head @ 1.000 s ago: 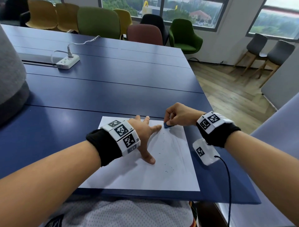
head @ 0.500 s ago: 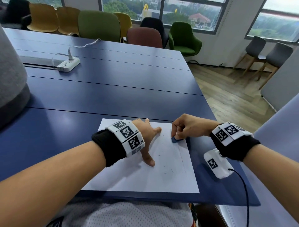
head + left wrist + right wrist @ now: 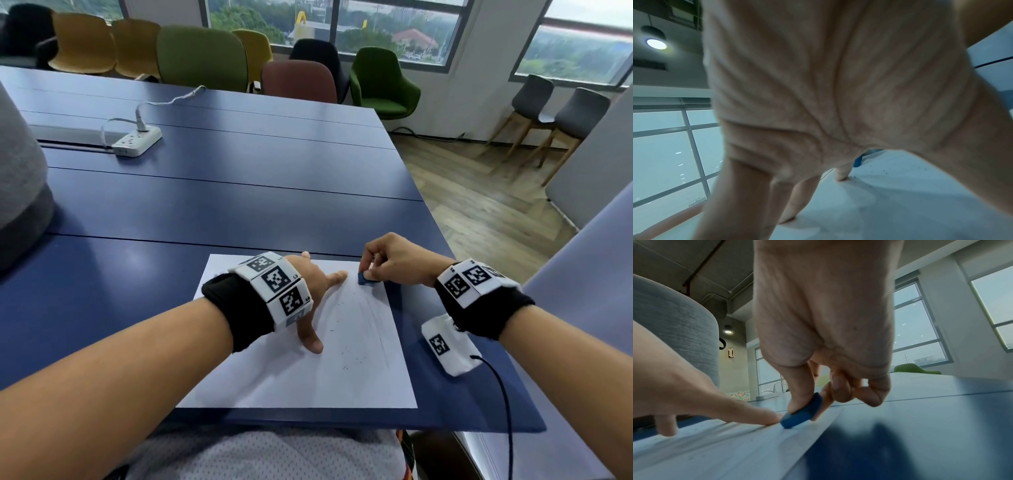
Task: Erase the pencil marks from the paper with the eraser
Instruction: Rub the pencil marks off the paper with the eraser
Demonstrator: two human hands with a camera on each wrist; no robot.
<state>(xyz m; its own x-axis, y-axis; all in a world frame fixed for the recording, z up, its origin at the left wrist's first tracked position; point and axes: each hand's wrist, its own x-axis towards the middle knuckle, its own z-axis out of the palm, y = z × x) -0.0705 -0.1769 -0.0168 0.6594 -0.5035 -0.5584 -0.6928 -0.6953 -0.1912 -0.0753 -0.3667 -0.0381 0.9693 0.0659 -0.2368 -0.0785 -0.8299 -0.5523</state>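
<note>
A white sheet of paper lies at the near edge of the blue table. Faint pencil streaks and eraser crumbs mark its right half. My left hand lies spread flat on the sheet, fingers straight, pressing it down. My right hand pinches a small blue eraser between thumb and forefinger and holds its edge on the paper near the far right corner. In the right wrist view the eraser touches the sheet just beside a left fingertip. In the left wrist view the eraser peeks past the palm.
A white power strip with its cable lies far left on the table. A grey rounded object stands at the left edge. Coloured chairs line the far side. The table's right edge drops to wooden floor.
My right hand slid the eraser toward me along the paper's right side, then back up toward the far right corner. The left hand stayed pressed on the sheet.
</note>
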